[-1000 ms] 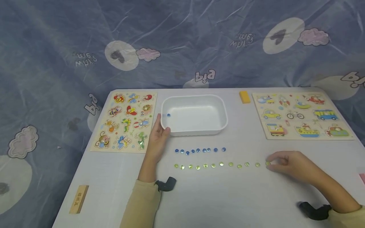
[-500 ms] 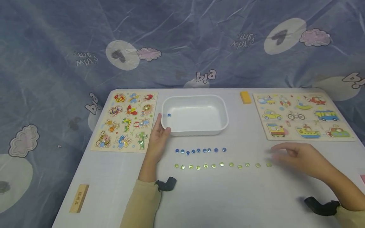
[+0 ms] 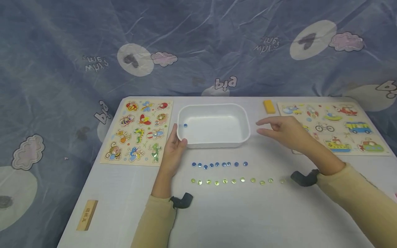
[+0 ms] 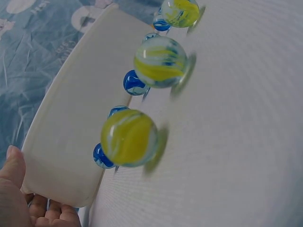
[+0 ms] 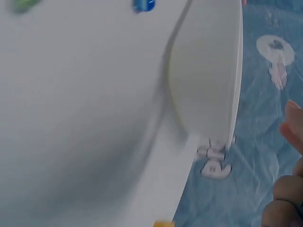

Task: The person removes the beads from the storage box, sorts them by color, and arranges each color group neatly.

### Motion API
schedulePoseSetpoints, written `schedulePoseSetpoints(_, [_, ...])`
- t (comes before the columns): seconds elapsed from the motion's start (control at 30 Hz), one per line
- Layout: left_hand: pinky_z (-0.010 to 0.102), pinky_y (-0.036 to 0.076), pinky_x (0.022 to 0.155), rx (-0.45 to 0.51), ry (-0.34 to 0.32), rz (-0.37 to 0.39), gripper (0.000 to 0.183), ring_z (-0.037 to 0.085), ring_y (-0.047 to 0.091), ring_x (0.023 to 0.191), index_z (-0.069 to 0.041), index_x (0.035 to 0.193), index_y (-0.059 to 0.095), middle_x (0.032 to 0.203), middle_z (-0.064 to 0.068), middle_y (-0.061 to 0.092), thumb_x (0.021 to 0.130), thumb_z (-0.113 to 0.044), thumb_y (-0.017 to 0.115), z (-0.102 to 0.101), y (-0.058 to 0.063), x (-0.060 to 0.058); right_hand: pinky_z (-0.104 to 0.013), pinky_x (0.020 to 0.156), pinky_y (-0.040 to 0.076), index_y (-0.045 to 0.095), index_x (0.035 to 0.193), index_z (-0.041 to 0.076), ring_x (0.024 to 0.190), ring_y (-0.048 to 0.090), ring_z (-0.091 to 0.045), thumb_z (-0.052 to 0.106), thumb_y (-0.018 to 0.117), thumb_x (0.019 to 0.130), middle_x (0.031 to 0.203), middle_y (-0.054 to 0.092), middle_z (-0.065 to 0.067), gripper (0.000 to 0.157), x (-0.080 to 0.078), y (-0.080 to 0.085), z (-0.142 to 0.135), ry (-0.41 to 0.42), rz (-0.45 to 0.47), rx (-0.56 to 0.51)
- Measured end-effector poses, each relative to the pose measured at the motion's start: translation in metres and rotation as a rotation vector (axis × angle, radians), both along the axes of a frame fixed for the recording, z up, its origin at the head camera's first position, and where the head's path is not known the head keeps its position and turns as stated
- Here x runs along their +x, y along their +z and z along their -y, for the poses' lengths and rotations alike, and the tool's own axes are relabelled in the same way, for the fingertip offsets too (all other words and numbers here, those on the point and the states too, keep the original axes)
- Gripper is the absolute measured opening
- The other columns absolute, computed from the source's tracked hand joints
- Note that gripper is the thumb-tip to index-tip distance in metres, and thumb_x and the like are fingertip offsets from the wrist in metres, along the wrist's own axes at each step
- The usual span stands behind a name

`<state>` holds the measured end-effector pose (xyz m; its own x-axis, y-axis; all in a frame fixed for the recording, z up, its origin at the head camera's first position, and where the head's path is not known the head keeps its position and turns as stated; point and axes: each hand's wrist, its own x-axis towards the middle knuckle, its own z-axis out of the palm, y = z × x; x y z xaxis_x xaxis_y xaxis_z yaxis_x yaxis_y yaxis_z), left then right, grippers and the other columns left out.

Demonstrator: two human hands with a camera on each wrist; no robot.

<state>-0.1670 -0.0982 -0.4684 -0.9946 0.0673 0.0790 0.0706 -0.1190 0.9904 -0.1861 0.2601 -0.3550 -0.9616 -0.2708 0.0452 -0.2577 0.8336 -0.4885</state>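
My left hand [image 3: 173, 151] grips a white rectangular plastic tub [image 3: 214, 143] at its near left corner, with the thumb at the rim; in the left wrist view the fingers curl round its end. One blue marble [image 3: 185, 125] lies inside the tub. Just off the tub's right side hovers my right hand [image 3: 283, 132], thumb and index finger apart, nothing visible between them. In front of the tub runs a row of several blue marbles [image 3: 217, 164]. Nearer still is a longer row of yellow-green marbles [image 3: 234, 181], its right end partly hidden by the right wrist's black camera mount.
A wooden insect puzzle board [image 3: 139, 131] lies left of the tub, a vehicle puzzle board [image 3: 336, 129] to the right, partly behind my right hand. A yellow block [image 3: 269, 106] sits at the back. A wooden block [image 3: 87, 215] lies near the left edge. Patterned cloth [image 3: 198, 48] hangs behind.
My right hand has left the yellow-green marble at the row's right end, which stayed on the table, and has moved up and left to the tub. The left hand keeps its hold.
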Motion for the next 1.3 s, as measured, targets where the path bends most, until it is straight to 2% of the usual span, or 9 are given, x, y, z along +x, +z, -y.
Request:
schedulePoseSetpoints(0.23, [0.014, 0.027, 0.113, -0.036, 0.014, -0.028, 0.071, 0.01, 0.015, 0.147, -0.027, 0.153, 0.011, 0.157, -0.017, 0.015, 0.096, -0.021, 0.054, 0.001, -0.011, -0.004, -0.026, 0.042, 0.03, 0.069, 0.111, 0.025, 0.048, 0.028, -0.014, 0.039, 0.07, 0.084, 0.053, 0.032, 0.002, 0.03, -0.038, -0.003, 0.07, 0.128, 0.037, 0.006])
schedulePoseSetpoints(0.37, [0.015, 0.027, 0.113, -0.029, 0.004, -0.003, 0.071, 0.012, 0.015, 0.147, -0.023, 0.153, 0.01, 0.158, -0.014, 0.015, 0.096, -0.015, 0.053, 0.0, -0.001, 0.0, -0.026, 0.044, 0.029, 0.069, 0.112, 0.023, 0.049, 0.027, -0.014, 0.037, 0.07, 0.084, 0.051, 0.033, 0.002, 0.031, -0.052, -0.013, 0.106, 0.194, 0.039, 0.003])
schedulePoseSetpoints(0.47, [0.014, 0.027, 0.113, -0.035, -0.008, 0.019, 0.072, 0.011, 0.015, 0.147, -0.019, 0.153, 0.009, 0.159, -0.01, 0.013, 0.096, -0.014, 0.052, 0.0, 0.008, 0.004, -0.025, 0.05, 0.035, 0.068, 0.114, 0.022, 0.055, 0.037, -0.014, 0.037, 0.07, 0.084, 0.057, 0.044, 0.002, 0.033, -0.06, -0.022, 0.127, 0.238, 0.063, 0.02])
schedulePoseSetpoints(0.63, [0.013, 0.028, 0.112, -0.028, -0.018, 0.033, 0.072, 0.007, 0.016, 0.146, -0.022, 0.153, 0.009, 0.159, -0.01, 0.013, 0.097, -0.014, 0.052, 0.0, 0.011, 0.006, -0.026, 0.065, 0.047, 0.068, 0.116, 0.019, 0.069, 0.05, -0.014, 0.035, 0.069, 0.086, 0.081, 0.065, 0.001, 0.034, -0.071, -0.033, 0.155, 0.311, 0.076, 0.065])
schedulePoseSetpoints(0.77, [0.015, 0.027, 0.113, 0.0, -0.02, 0.038, 0.071, 0.009, 0.015, 0.147, -0.028, 0.152, 0.011, 0.159, -0.012, 0.013, 0.096, -0.012, 0.052, 0.0, 0.011, 0.005, -0.026, 0.062, 0.046, 0.068, 0.115, 0.016, 0.063, 0.047, -0.013, 0.033, 0.068, 0.086, 0.069, 0.059, 0.0, 0.034, -0.081, -0.04, 0.175, 0.365, 0.078, 0.094])
schedulePoseSetpoints(0.87, [0.018, 0.028, 0.114, 0.01, -0.021, 0.033, 0.072, 0.014, 0.014, 0.147, -0.026, 0.153, 0.011, 0.159, -0.01, 0.012, 0.096, -0.011, 0.052, 0.0, 0.011, 0.005, -0.028, 0.06, 0.046, 0.068, 0.115, 0.016, 0.06, 0.046, -0.016, 0.033, 0.069, 0.086, 0.06, 0.051, -0.003, 0.034, -0.087, -0.043, 0.188, 0.377, 0.102, 0.108])
schedulePoseSetpoints(1.0, [0.021, 0.027, 0.115, 0.006, -0.022, 0.019, 0.073, 0.017, 0.014, 0.148, -0.019, 0.154, 0.009, 0.16, -0.008, 0.012, 0.096, -0.01, 0.052, 0.001, 0.012, 0.004, -0.031, 0.083, 0.053, 0.069, 0.113, 0.015, 0.084, 0.061, -0.017, 0.033, 0.069, 0.086, 0.088, 0.07, -0.002, 0.033, -0.095, -0.046, 0.201, 0.368, 0.092, 0.118])
schedulePoseSetpoints(1.1, [0.023, 0.026, 0.117, -0.002, -0.022, 0.016, 0.073, 0.017, 0.014, 0.148, -0.018, 0.154, 0.008, 0.16, -0.008, 0.012, 0.096, -0.014, 0.053, 0.001, 0.012, 0.004, -0.033, 0.102, 0.048, 0.069, 0.112, 0.014, 0.109, 0.061, -0.018, 0.032, 0.069, 0.086, 0.113, 0.069, 0.0, 0.032, -0.1, -0.046, 0.209, 0.364, 0.09, 0.128])
schedulePoseSetpoints(1.3, [0.025, 0.025, 0.118, 0.01, -0.029, -0.006, 0.074, 0.018, 0.014, 0.148, -0.016, 0.153, 0.008, 0.16, -0.005, 0.011, 0.096, -0.016, 0.054, 0.002, 0.011, 0.003, -0.038, 0.106, 0.045, 0.069, 0.113, 0.013, 0.117, 0.058, -0.023, 0.029, 0.069, 0.086, 0.119, 0.067, -0.002, 0.031, -0.103, -0.046, 0.22, 0.353, 0.139, 0.161])
